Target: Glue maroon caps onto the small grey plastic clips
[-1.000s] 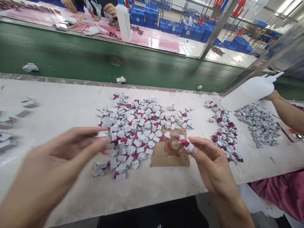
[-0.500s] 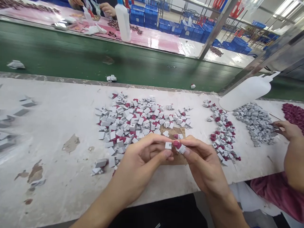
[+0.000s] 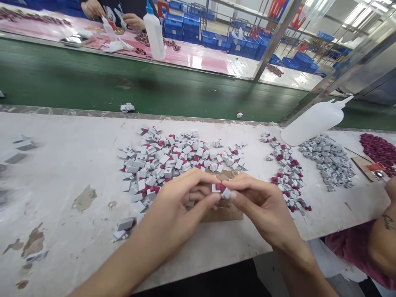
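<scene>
My left hand (image 3: 185, 200) pinches a small light-grey block (image 3: 215, 188) between thumb and forefinger. Opposite it, my right hand (image 3: 261, 208) grips a maroon-and-grey piece (image 3: 225, 192) by its grey end. The maroon part meets the grey block, and fingertips cover some of the joint. Below both hands lies a brown cardboard piece (image 3: 224, 214) on the worktable (image 3: 93, 255). Just beyond is a broad pile of grey-and-maroon pieces (image 3: 168, 159).
A narrower heap of grey-and-maroon pieces (image 3: 289, 173), grey parts (image 3: 328, 159) and maroon parts (image 3: 375, 150) lie to the right. A white bottle (image 3: 312, 121) leans there near a co-worker's arm (image 3: 383, 247). Behind runs a green conveyor belt (image 3: 173, 84); another person's hands (image 3: 134, 21) work across it.
My hands have come together, closing the gap between the grey block and the maroon part. The co-worker's hand at right has drawn back from the grey parts. The view has shifted slightly.
</scene>
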A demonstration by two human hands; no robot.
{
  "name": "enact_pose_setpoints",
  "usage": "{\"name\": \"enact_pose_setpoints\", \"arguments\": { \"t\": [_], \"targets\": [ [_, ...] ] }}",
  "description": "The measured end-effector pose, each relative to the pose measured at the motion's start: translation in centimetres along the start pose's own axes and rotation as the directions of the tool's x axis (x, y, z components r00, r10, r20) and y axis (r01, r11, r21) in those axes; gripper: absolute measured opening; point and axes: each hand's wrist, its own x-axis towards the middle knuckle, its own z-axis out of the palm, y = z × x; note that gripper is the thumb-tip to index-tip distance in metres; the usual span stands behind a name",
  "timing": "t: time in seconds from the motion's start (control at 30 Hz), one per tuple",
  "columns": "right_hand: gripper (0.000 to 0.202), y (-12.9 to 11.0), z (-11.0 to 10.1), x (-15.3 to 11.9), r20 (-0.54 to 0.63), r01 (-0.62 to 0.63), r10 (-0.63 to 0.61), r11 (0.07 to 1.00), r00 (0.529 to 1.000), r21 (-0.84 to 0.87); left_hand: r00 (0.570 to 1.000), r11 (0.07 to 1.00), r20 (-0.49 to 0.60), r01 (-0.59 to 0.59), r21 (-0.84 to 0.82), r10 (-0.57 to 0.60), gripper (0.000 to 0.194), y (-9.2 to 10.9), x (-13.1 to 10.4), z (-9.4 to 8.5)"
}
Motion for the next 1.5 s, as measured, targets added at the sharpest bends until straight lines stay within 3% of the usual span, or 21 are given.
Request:
{"name": "enact_pose_setpoints", "arguments": {
  "t": [0.1, 0.17, 0.2, 0.27, 0.37, 0.5, 0.63, 0.7, 0.8, 0.87, 0.97, 1.03, 1.1, 1.17, 1.27, 1.4, 1.5],
  "targets": [
    [0.024, -1.0, -1.5, 4.9, 0.043, -0.031, 0.042, 0.973, 0.998, -0.231, 0.999, 0.976, -0.037, 0.022, 0.215, -0.014, 0.019, 1.4, 3.6, -1.9],
    [0.035, -1.4, -3.1, 10.0, -0.072, -0.084, 0.055, 0.854, 0.996, -0.514, 0.988, 0.923, -0.15, 0.03, 0.384, 0.03, 0.014, 2.0, 7.4, -3.4],
    [0.04, -1.3, -3.8, 12.8, -0.187, -0.143, 0.025, 0.743, 0.982, -0.654, 0.976, 0.895, -0.213, 0.048, 0.444, 0.053, 0.011, 2.1, 9.6, -4.0],
    [0.044, -0.7, -5.2, 18.3, -0.312, -0.235, -0.005, 0.646, 0.95, -0.727, 0.946, 0.862, -0.321, 0.131, 0.49, 0.038, 0.01, 1.9, 14.2, -5.2],
    [0.038, 1.4, -6.3, 24.4, -0.394, -0.326, 0.003, 0.569, 0.919, -0.755, 0.918, 0.846, -0.393, 0.253, 0.47, -0.056, 0.014, 0.7, 20.5, -6.1],
    [0.044, 4.2, -6.1, 27.7, -0.397, -0.342, 0.012, 0.534, 0.918, -0.773, 0.91, 0.833, -0.381, 0.333, 0.443, -0.161, 0.038, -1.4, 25.8, -6.4],
    [0.04, 4.8, -5.7, 27.5, -0.344, -0.259, -0.032, 0.595, 0.938, -0.761, 0.902, 0.833, -0.398, 0.344, 0.434, -0.165, 0.041, -2.2, 27.2, -7.1],
    [0.032, 4.2, -5.5, 26.4, -0.3, -0.184, -0.069, 0.653, 0.952, -0.735, 0.904, 0.85, -0.409, 0.309, 0.426, -0.124, 0.041, -1.7, 26.4, -7.5],
    [0.022, 2.8, -4.5, 22.9, -0.212, -0.031, -0.148, 0.746, 0.966, -0.665, 0.934, 0.898, -0.357, 0.175, 0.404, -0.022, 0.031, -0.4, 23.3, -7.3],
    [0.021, 1.7, -3.2, 19.8, -0.147, 0.088, -0.221, 0.789, 0.964, -0.608, 0.971, 0.929, -0.239, 0.068, 0.364, 0.023, 0.023, 0.5, 20.2, -6.7],
    [0.012, 0.1, -1.0, 15.0, -0.048, 0.308, -0.381, 0.808, 0.923, -0.502, 0.997, 0.972, -0.047, -0.044, 0.231, 0.056, 0.026, 1.3, 15.0, -5.5],
    [0.006, -0.7, 0.3, 12.1, -0.003, 0.398, -0.44, 0.814, 0.898, -0.424, 0.997, 0.993, -0.011, -0.077, 0.092, 0.078, 0.02, 1.4, 11.5, -4.8],
    [0.018, -1.3, 1.0, 9.6, -0.015, 0.36, -0.383, 0.879, 0.923, -0.312, 0.996, 0.996, -0.043, -0.084, -0.041, 0.083, 0.014, 1.3, 8.3, -4.2],
    [0.028, -1.4, 1.3, 7.2, -0.026, 0.219, -0.227, 0.959, 0.974, -0.179, 0.994, 0.989, -0.085, -0.084, -0.121, 0.074, 0.011, 1.1, 5.2, -3.6],
    [0.022, -1.2, 1.5, 4.1, 0.014, 0.033, -0.031, 0.994, 0.999, -0.103, 0.987, 0.987, -0.126, -0.113, -0.118, 0.098, 0.011, 0.9, 0.8, -2.4],
    [0.014, -0.5, 2.3, 0.6, 0.067, 0.039, -0.033, 0.995, 0.997, -0.094, 0.978, 0.991, -0.166, -0.122, 0.052, 0.13, 0.014, 0.4, -4.0, -0.6],
    [0.013, 0.3, 1.9, -1.6, 0.099, 0.103, -0.082, 0.969, 0.992, -0.225, 0.973, 0.967, -0.178, -0.103, 0.233, 0.146, 0.019, -0.5, -6.6, -1.3]
  ]
}}
